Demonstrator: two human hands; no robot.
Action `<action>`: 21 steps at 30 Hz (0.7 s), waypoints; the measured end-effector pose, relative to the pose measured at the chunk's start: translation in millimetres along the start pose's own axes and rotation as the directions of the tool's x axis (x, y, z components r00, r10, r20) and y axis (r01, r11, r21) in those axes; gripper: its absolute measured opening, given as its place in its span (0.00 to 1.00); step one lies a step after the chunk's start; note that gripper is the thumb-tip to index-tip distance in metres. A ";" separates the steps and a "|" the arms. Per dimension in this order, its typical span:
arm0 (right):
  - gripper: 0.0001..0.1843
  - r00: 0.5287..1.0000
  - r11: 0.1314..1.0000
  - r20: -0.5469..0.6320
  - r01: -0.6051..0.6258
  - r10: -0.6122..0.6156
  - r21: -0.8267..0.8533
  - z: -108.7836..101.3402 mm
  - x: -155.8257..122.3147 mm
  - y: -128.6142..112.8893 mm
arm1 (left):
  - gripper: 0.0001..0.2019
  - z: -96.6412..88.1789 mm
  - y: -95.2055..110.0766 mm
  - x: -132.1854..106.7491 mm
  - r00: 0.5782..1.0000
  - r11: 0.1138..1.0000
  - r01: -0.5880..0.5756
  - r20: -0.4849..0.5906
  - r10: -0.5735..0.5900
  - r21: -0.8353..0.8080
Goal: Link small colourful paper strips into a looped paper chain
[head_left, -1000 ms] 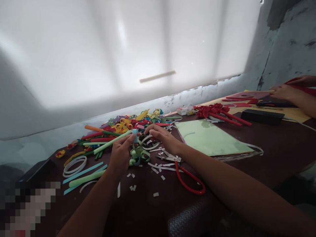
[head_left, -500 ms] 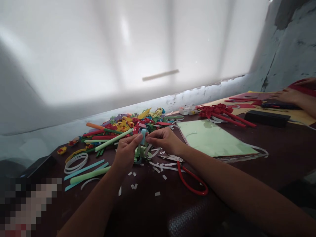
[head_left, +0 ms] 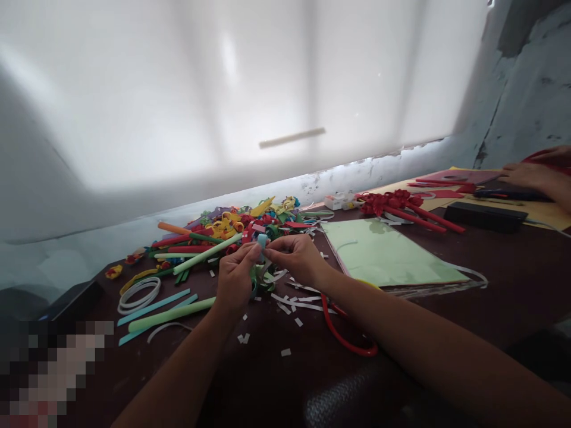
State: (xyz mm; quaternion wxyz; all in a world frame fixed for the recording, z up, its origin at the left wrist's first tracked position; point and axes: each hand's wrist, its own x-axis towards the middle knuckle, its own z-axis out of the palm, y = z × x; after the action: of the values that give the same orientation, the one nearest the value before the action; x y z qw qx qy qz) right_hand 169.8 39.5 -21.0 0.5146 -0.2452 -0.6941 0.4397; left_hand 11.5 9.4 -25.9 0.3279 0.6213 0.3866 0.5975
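A small curled loop of light-blue paper strip point(head_left: 262, 241) stands between my hands, above scraps on the dark table. My left hand point(head_left: 238, 272) pinches it between thumb and fingers. My right hand point(head_left: 298, 257) is closed too, thumb and forefinger together at the loop's right side; whether they grip its edge is hard to see. Green and white curled strips point(head_left: 267, 274) lie just below the fingers. Under my right forearm, a red-handled tool that looks like scissors point(head_left: 332, 330) is partly covered.
Colourful paper pieces point(head_left: 223, 223) are heaped behind my hands. Left lie green rolled tubes point(head_left: 169, 315), blue strips and a white coil point(head_left: 139, 295). Pale green sheets point(head_left: 392, 252) lie to the right, with red paper flowers point(head_left: 388, 203) behind. Another person's hands point(head_left: 530, 178) work at far right.
My hands stay at the blue strip, the loop sitting a little lower between the fingers. My right forearm now covers more of the red-handled tool. The view has shifted slightly.
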 end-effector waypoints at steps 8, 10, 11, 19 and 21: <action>0.21 0.999 0.999 0.050 -0.008 0.010 -0.042 -6.5 5.3 8.4 | 0.17 -2.9 -4.0 3.1 0.999 0.990 -0.036 0.026 0.033 0.136; 0.18 0.998 0.998 0.063 -0.006 0.010 -0.062 -7.1 5.0 9.2 | 0.17 -2.9 -2.7 3.7 0.999 0.985 -0.051 0.028 0.047 0.166; 0.17 0.998 0.997 0.067 -0.005 0.010 -0.072 -7.4 4.8 9.3 | 0.17 -2.8 -1.7 3.7 0.998 0.983 -0.055 0.032 0.050 0.177; 0.20 0.995 0.996 0.096 0.018 -0.010 -0.090 -13.3 8.6 10.7 | 0.16 -11.1 -0.9 6.3 0.995 0.988 0.077 -0.075 -0.068 0.132; 0.21 0.996 0.997 0.090 0.026 -0.020 -0.074 -15.6 10.4 10.4 | 0.15 -16.0 -4.4 9.0 0.984 0.988 0.126 -0.139 -0.112 0.094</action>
State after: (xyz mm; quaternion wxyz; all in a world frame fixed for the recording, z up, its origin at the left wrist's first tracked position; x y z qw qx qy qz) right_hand 179.5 58.4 -23.5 0.4786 -0.2365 -0.7350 0.4180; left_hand -4.9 18.5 -24.2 0.3043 0.5716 0.4743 0.5963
